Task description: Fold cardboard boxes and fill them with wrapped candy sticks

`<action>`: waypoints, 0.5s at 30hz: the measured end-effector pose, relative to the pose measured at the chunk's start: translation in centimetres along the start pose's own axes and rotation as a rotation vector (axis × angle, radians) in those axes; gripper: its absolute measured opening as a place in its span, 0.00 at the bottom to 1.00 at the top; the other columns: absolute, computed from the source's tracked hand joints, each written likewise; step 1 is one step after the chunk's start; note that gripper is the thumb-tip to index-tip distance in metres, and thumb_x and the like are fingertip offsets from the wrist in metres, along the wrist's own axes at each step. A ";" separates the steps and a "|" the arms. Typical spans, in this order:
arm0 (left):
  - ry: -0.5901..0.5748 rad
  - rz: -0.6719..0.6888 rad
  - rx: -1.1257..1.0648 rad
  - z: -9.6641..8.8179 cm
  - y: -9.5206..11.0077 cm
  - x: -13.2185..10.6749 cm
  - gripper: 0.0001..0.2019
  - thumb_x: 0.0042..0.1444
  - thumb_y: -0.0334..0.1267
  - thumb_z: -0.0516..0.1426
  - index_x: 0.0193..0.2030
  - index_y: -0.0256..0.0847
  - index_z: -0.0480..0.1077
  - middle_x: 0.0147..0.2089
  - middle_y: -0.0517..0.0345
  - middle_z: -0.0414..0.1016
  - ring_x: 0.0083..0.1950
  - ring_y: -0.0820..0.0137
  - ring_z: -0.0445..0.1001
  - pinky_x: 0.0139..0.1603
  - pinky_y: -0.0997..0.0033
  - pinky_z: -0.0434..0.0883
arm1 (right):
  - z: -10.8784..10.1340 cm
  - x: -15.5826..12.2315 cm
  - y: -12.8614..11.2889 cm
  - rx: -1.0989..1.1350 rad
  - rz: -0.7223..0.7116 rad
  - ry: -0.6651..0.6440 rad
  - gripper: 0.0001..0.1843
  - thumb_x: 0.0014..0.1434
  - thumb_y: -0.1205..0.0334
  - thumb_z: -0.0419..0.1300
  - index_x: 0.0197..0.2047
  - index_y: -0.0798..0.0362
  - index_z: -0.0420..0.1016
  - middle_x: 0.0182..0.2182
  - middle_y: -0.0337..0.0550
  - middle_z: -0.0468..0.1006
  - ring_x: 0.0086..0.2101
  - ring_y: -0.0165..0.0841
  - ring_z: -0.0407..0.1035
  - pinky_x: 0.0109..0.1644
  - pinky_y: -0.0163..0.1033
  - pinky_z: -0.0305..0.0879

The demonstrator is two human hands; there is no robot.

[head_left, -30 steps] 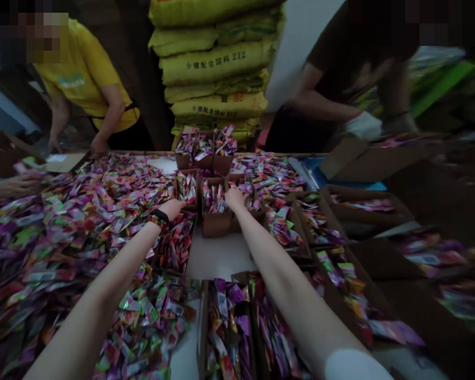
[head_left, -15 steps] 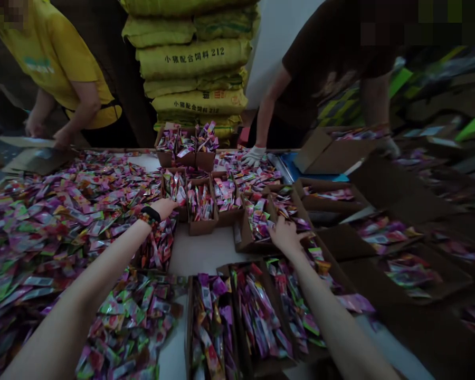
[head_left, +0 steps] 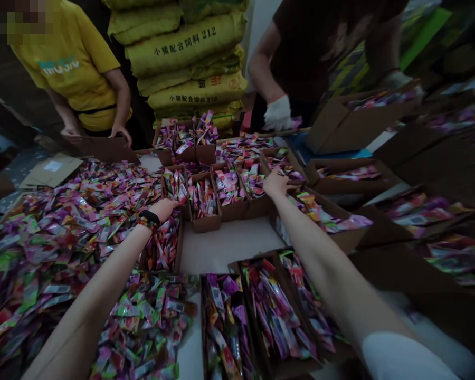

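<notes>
My left hand [head_left: 164, 209] rests at the left side of a row of small cardboard boxes, its fingers closed against the near corner of the left box [head_left: 174, 186]. My right hand [head_left: 277, 183] grips the front corner of a box [head_left: 253, 182] at the row's other end. Between them stand a box [head_left: 203, 198] and another box [head_left: 228, 187], side by side. All are filled with small, shiny purple, red and green packets standing close together. My fingertips are partly hidden.
A big heap of loose packets [head_left: 63, 232] covers the left side. Filled boxes [head_left: 277, 311] stand in front and at right. Across the table, a person in yellow [head_left: 79, 68] handles cardboard; another wears white gloves [head_left: 277, 112]. Yellow sacks [head_left: 186, 47] are stacked behind.
My right hand has pushed its boxes away from me, into line with the row. My left hand stays by the left box. A co-worker's gloved hand has lifted off the packets.
</notes>
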State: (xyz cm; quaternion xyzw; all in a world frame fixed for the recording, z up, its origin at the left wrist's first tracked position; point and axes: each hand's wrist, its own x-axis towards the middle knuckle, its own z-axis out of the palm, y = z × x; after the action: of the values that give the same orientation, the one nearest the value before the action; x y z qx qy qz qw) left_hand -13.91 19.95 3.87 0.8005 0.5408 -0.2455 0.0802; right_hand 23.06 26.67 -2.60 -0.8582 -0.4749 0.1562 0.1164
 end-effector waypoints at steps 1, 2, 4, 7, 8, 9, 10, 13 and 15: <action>0.001 -0.014 -0.001 -0.1 0.0 -0.1 0.26 0.60 0.22 0.44 0.61 0.41 0.68 0.51 0.45 0.78 0.52 0.62 0.77 0.53 0.67 0.71 | 0.0 0.3 -0.4 0.011 0.004 0.012 0.23 0.64 0.72 0.45 0.61 0.64 0.62 0.50 0.65 0.73 0.60 0.52 0.56 0.61 0.70 0.42; 0.009 -0.030 0.001 -0.2 0.0 -0.2 0.26 0.60 0.22 0.45 0.61 0.42 0.68 0.50 0.46 0.78 0.52 0.62 0.77 0.53 0.67 0.71 | -0.2 0.5 -0.8 0.022 0.008 0.013 0.23 0.64 0.71 0.46 0.60 0.64 0.63 0.50 0.65 0.74 0.61 0.52 0.55 0.61 0.69 0.43; 0.045 -0.072 0.016 -0.9 0.3 -0.7 0.24 0.59 0.23 0.46 0.58 0.41 0.71 0.48 0.46 0.79 0.51 0.60 0.77 0.57 0.60 0.69 | -1.1 0.5 -0.8 0.053 0.005 -0.041 0.24 0.63 0.64 0.51 0.61 0.66 0.63 0.51 0.66 0.73 0.61 0.54 0.55 0.61 0.65 0.48; 0.181 -0.188 0.033 -2.2 2.1 -2.1 0.19 0.59 0.26 0.46 0.49 0.32 0.75 0.46 0.38 0.77 0.52 0.50 0.75 0.59 0.44 0.64 | -3.7 -0.3 1.3 0.113 -0.103 -0.148 0.34 0.59 0.53 0.60 0.64 0.61 0.61 0.54 0.62 0.73 0.57 0.50 0.62 0.59 0.54 0.58; 0.283 -0.222 0.014 -2.4 3.1 -2.5 0.18 0.61 0.29 0.46 0.49 0.30 0.74 0.48 0.35 0.75 0.54 0.49 0.73 0.59 0.43 0.64 | -4.6 -0.9 2.7 0.124 -0.194 -0.138 0.36 0.58 0.52 0.61 0.65 0.58 0.60 0.54 0.58 0.73 0.56 0.47 0.64 0.59 0.51 0.59; 0.399 -0.224 -0.016 -2.4 4.4 -2.8 0.18 0.63 0.35 0.47 0.51 0.29 0.73 0.52 0.34 0.73 0.56 0.48 0.71 0.60 0.45 0.64 | -5.5 -1.7 4.3 0.118 -0.290 -0.097 0.36 0.58 0.51 0.60 0.66 0.56 0.59 0.55 0.56 0.72 0.56 0.46 0.64 0.59 0.49 0.60; 0.508 -0.188 -0.050 -2.2 5.9 -2.9 0.21 0.63 0.42 0.50 0.55 0.29 0.71 0.57 0.33 0.69 0.61 0.46 0.67 0.61 0.46 0.63 | -6.2 -2.7 6.2 0.092 -0.359 -0.040 0.36 0.58 0.50 0.59 0.66 0.54 0.58 0.57 0.55 0.71 0.57 0.47 0.63 0.60 0.50 0.59; 0.603 0.073 -0.078 -0.1 10.6 -1.6 0.44 0.51 0.55 0.61 0.70 0.35 0.55 0.71 0.37 0.51 0.73 0.42 0.44 0.69 0.41 0.49 | -7.1 -6.3 11.9 -0.091 -0.270 -0.024 0.41 0.56 0.44 0.60 0.68 0.52 0.57 0.63 0.61 0.62 0.62 0.60 0.54 0.59 0.66 0.55; 0.524 0.157 -0.042 1.5 13.0 0.3 0.49 0.49 0.49 0.65 0.73 0.36 0.47 0.74 0.38 0.44 0.74 0.42 0.37 0.70 0.35 0.41 | -6.5 -8.4 14.6 -0.212 -0.103 -0.159 0.43 0.54 0.45 0.63 0.69 0.46 0.56 0.68 0.60 0.52 0.64 0.69 0.46 0.56 0.75 0.51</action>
State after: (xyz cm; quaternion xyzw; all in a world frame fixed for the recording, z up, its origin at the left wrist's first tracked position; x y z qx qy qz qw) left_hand -2.55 14.37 0.65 0.8745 0.4842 -0.0115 -0.0271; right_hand 32.66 11.57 -0.33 -0.8251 -0.5399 0.1667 -0.0051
